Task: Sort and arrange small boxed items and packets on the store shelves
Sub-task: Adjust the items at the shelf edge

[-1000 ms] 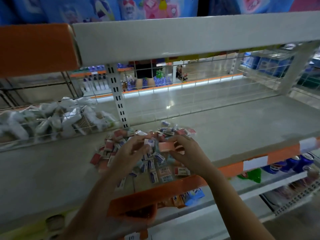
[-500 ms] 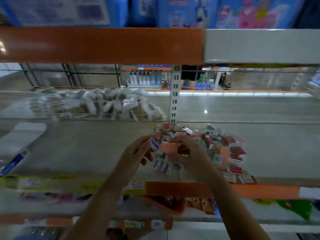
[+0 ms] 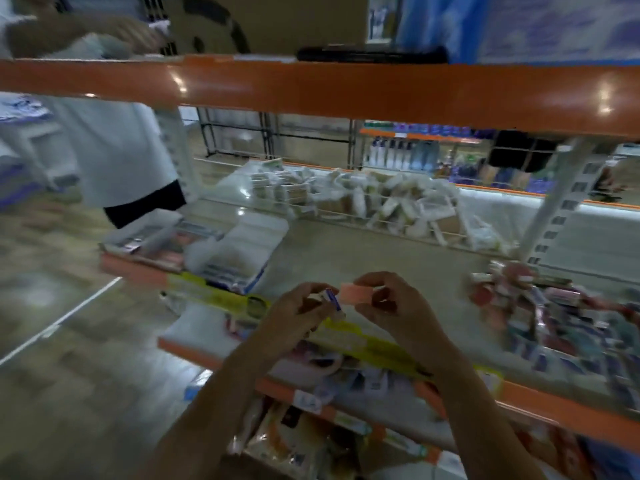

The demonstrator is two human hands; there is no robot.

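A single head-worn, wide-angle view looks forward and down from close in front of the middle shelf [image 3: 363,265], tilted so the shelf's front edge runs downward to the right. The left hand [image 3: 294,317] and right hand [image 3: 398,306] sit low and centre, very near the lens. The orange upper shelf edge [image 3: 346,88] crosses the top, and the aisle floor [image 3: 69,341] fills the left.
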